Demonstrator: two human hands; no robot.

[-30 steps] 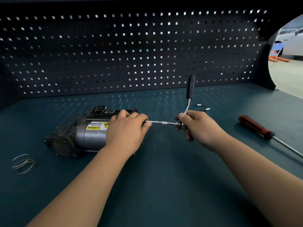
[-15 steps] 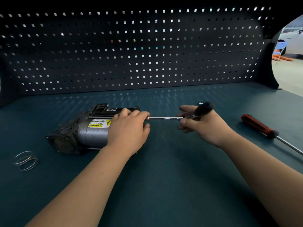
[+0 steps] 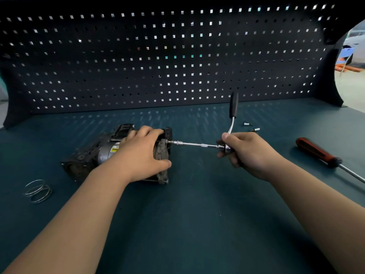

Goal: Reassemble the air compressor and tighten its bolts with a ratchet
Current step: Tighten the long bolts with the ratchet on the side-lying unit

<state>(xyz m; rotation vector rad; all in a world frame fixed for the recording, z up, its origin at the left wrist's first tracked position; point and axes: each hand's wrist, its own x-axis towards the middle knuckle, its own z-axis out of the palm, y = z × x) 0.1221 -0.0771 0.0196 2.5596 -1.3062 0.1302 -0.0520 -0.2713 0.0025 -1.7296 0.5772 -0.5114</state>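
The ratchet (image 3: 233,107) has swung its handle back upright, resetting for another stroke (bolt likely not yet tight). Right hand (image 3: 248,153) grips its head; left hand (image 3: 142,155) clasps the air compressor (image 3: 85,159) — mid-left on the table (image 3: 197,214).

Dark pegboard back wall (image 3: 177,56), teal workbench top (image 3: 197,224), bright floor beyond right opening (image 3: 353,89)

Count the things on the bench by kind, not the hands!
Air compressor: 1
Ratchet: 1
Red screwdriver: 1
Small metal bits: 2
Wire spring: 1
Total: 6
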